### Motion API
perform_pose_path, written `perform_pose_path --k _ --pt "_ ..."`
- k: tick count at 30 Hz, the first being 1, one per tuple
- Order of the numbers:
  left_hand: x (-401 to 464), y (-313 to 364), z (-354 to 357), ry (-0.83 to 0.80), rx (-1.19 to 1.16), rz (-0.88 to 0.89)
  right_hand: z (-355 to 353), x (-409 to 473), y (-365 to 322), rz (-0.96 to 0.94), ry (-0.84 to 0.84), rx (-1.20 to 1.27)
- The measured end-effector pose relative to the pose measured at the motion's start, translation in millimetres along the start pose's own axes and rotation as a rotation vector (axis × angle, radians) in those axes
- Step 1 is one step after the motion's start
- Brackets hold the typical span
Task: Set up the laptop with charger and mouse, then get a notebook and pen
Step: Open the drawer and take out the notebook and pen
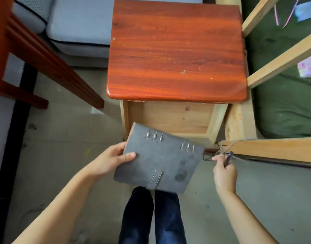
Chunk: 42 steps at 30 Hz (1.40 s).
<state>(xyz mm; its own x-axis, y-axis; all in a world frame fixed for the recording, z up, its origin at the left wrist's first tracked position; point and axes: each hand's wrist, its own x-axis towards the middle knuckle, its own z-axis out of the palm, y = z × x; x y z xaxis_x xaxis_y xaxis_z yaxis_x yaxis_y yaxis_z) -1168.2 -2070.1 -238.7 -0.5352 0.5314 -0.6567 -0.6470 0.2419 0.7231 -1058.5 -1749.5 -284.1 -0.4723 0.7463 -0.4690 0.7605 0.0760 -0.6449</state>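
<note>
A grey notebook (160, 161) with metal rings along its spine and an elastic strap hangs in the air in front of an open wooden drawer (170, 118). My left hand (112, 159) grips its left edge, thumb on the cover. Off the notebook's right corner, my right hand (224, 171) holds a dark blue pen (228, 158) in curled fingers, tip pointing up. The drawer looks bare inside. No laptop, charger or mouse is in view.
The drawer belongs to a red-brown nightstand (177, 50). A pale wooden bed frame (274, 148) with a green mattress (284, 106) stands at the right, a grey cushion (77, 23) at the back left, a dark red wooden frame (45, 59) at the left. My legs stand below on the concrete floor.
</note>
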Motion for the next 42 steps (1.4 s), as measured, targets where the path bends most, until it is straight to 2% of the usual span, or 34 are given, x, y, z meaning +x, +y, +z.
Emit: perform_pose_path --k 2,5,8,11,15,19,22,29,36,42 --pt "-11 -5 -2 -0.088 0.191 -0.047 12 -2 7 0.218 -0.134 0.08" --pt "7 -30 19 -0.133 0.798 -0.055 42 -2 9 0.492 -0.315 0.301" --pt "40 -61 49 -0.243 1.216 -0.132 74 4 4 0.705 -0.317 0.595" --pt "69 -83 59 -0.262 1.408 -0.194 98 13 -5 0.788 -0.282 0.804" --pt "85 -77 52 -0.181 1.462 -0.202 108 16 -15 0.806 -0.21 0.997" --pt "86 -58 52 -0.166 1.506 -0.152 95 2 -22 0.78 -0.154 1.074" --pt "81 -44 56 -0.141 1.503 -0.132 80 -10 -36 0.737 -0.185 1.125" --pt "80 3 53 0.055 1.47 -0.017 54 -6 -89 0.615 -0.262 1.154" --pt "123 48 24 0.175 1.465 0.002 76 34 -142 0.605 -0.38 1.266" --pt "153 62 5 0.28 1.528 0.069 97 56 -151 0.615 -0.357 1.37"
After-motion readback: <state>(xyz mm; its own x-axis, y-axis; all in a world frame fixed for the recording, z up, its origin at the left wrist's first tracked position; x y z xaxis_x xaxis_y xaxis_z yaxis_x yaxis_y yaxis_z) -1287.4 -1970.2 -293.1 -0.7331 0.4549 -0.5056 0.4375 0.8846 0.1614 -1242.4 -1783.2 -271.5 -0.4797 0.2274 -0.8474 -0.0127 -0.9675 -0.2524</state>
